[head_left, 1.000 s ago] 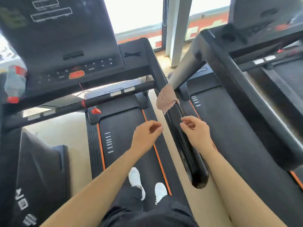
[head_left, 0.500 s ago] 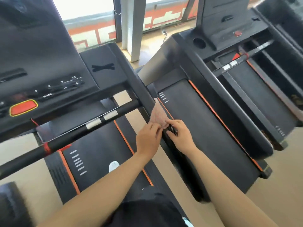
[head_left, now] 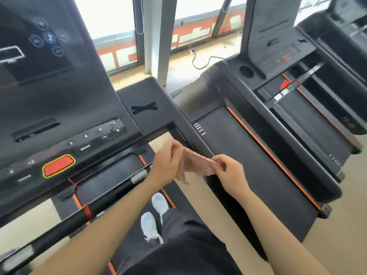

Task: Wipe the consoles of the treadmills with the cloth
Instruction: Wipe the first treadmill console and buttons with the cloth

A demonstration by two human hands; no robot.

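Both hands held the cloth [head_left: 193, 165] in the air between them: left hand [head_left: 166, 165] pinched one edge, right hand [head_left: 231, 171] the other, each grip closed on fabric. Step judged: readying the cloth, wiping not begun. Next move needs a lift up-left to the console [head_left: 65, 143]. Handrail [head_left: 111, 192] crossed below; open room above. Second treadmill [head_left: 278, 80] farther right.

Both forearms [head_left: 111, 219] are bare, with no sleeves, watch or jewellery visible. Clothing: black trousers [head_left: 184, 235]. Footwear: white lace-up trainers [head_left: 151, 227], one on each foot.
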